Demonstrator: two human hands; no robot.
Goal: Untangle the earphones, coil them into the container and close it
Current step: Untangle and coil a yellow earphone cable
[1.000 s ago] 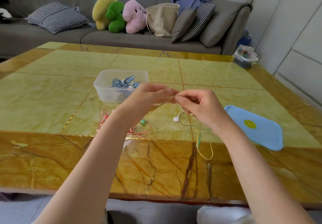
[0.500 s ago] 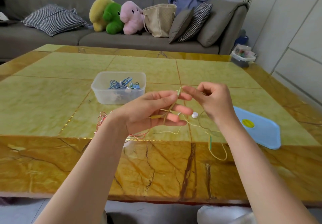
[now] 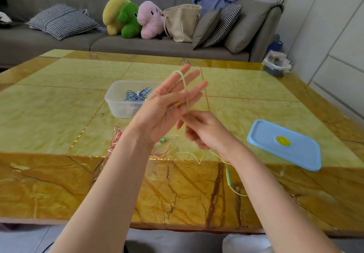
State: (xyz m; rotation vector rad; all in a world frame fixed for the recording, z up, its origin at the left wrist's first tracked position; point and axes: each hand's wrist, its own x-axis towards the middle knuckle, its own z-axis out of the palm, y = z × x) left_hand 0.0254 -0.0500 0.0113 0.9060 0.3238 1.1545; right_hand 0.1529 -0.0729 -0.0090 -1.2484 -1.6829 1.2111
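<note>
no readable text anywhere, yellow round sticker on blue lid too blurred to read

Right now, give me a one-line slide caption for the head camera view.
Left hand raised with yellow earphone cable looped over its straight fingers, right hand pinching the cable below.

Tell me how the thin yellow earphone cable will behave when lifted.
Likely floppy: the thin yellow earphone cable drapes over the left hand fingertips and sags past the table edge. Probably light: the right hand pinches it easily. Its loose loops may snag.
</note>
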